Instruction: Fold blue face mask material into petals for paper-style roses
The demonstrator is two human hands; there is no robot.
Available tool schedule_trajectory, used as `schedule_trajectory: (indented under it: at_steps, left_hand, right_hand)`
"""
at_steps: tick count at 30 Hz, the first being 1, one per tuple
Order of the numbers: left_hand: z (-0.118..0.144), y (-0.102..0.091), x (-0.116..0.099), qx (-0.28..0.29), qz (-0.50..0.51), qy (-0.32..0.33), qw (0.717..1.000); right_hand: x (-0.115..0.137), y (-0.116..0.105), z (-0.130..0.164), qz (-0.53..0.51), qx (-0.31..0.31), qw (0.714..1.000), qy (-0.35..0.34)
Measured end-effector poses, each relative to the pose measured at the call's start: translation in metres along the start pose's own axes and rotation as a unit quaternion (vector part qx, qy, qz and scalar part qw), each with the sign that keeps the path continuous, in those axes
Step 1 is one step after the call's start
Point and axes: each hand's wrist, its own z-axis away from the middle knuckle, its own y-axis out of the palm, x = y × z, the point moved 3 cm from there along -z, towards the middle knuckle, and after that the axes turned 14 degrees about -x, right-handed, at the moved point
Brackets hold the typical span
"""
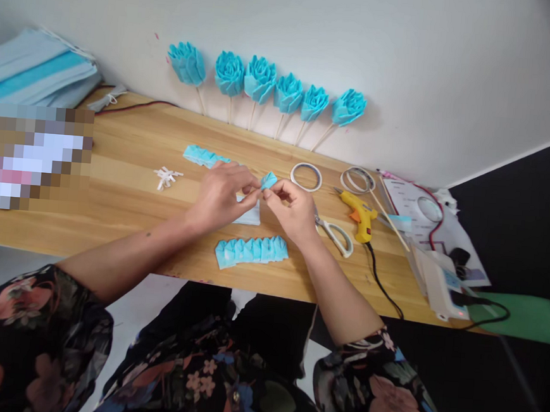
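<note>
Clearly light and soft, the small blue folded piece point(269, 180) sits just above the tabletop point(127, 207), pinched between left hand point(221, 195) and right hand point(291, 207) fingers; it probably creases easily, so its folded edges suit gripping.

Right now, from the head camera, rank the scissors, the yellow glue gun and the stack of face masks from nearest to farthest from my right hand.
From the right hand:
1. Scissors, just right of the hand on the table.
2. Yellow glue gun, farther right, past the scissors.
3. Stack of face masks, far left corner by the wall.
</note>
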Motion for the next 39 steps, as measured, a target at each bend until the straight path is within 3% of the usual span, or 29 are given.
schedule_trajectory:
  at_steps: [7,24,32,36,39]
  left_hand:
    - [-0.001,-0.001,-0.002,0.003,0.0,0.011,1.0]
    - [-0.004,0.0,0.003,0.004,0.078,-0.051,0.996]
    - [-0.007,-0.003,0.008,-0.006,0.063,-0.096,0.993]
    - [-0.015,-0.013,0.021,-0.035,0.04,-0.136,0.989]
    - [-0.025,-0.035,0.032,-0.046,-0.008,-0.175,0.984]
  right_hand:
    - [0.0,0.0,-0.001,-0.01,-0.003,1.0,-0.003]
    - [-0.002,-0.001,-0.002,-0.023,0.002,1.0,0.003]
    - [-0.006,-0.003,-0.005,-0.034,-0.001,0.999,0.026]
    - [-0.017,-0.003,-0.007,-0.031,-0.013,0.999,0.038]
    - [-0.026,-0.003,-0.01,-0.045,-0.024,0.997,0.05]
